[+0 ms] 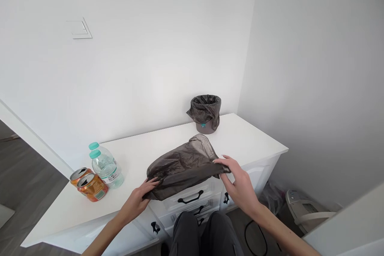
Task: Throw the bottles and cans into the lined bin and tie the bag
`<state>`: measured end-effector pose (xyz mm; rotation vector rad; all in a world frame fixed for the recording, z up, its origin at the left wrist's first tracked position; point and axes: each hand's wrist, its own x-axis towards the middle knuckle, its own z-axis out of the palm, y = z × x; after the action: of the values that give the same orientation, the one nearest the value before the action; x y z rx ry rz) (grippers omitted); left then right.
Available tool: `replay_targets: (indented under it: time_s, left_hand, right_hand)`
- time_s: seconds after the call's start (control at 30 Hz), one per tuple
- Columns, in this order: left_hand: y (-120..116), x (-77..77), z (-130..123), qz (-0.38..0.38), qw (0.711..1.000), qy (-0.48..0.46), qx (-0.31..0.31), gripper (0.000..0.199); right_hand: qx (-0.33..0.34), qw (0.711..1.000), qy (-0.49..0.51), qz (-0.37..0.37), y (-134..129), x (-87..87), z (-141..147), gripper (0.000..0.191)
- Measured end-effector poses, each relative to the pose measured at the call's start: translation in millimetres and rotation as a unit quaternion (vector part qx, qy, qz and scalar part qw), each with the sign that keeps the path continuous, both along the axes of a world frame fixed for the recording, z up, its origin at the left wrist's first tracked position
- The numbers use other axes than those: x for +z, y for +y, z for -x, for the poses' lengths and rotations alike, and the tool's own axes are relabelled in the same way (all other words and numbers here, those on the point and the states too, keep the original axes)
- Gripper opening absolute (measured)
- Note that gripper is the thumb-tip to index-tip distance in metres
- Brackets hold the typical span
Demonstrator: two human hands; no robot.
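A dark, thin plastic garbage bag (183, 164) is stretched between my hands above the front edge of the white cabinet top. My left hand (142, 195) grips its left end, fingers over the film and thumb beneath. At the bag's right end, my right hand (235, 176) pinches the rim between thumb and fingers. The far part of the bag spreads over the cabinet top and looks lighter where the film is thin. Behind it stands a small grey trash bin (205, 127), lined with a similar dark bag folded over its rim.
Two clear bottles with teal caps (106, 168) and two opened orange cans (93, 187) stand at the left of the cabinet top (135, 150). Black-handled drawers (190, 197) face me. A pale appliance (306, 208) sits on the floor at right, near a black cable.
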<state>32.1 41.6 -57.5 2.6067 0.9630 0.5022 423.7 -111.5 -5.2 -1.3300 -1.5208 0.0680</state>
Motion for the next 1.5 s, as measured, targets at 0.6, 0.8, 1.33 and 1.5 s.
replay_targets:
  time_s: [0.6,0.8,1.33,1.5]
  left_hand:
    - [-0.4,25.1,-6.7,-0.169,0.984,0.050,0.035,0.056]
    - [7.2,-5.5,-21.8,-0.174,0.977,0.125,-0.015,0.061]
    - [-7.0,-14.8,43.6,-0.164,0.979,0.119,-0.028,0.059]
    - [-16.3,1.3,60.1,-0.182,0.979,0.091,-0.011,0.043]
  right_hand:
    - [-0.071,0.932,-0.189,0.301,175.2,33.7,-4.4,0.044]
    - [0.119,0.964,-0.222,0.091,111.0,-4.4,100.7,0.053]
    - [0.156,0.925,-0.247,0.244,98.9,-77.1,5.7,0.078]
    - [0.209,0.907,-0.311,0.191,57.1,-77.5,5.3,0.085]
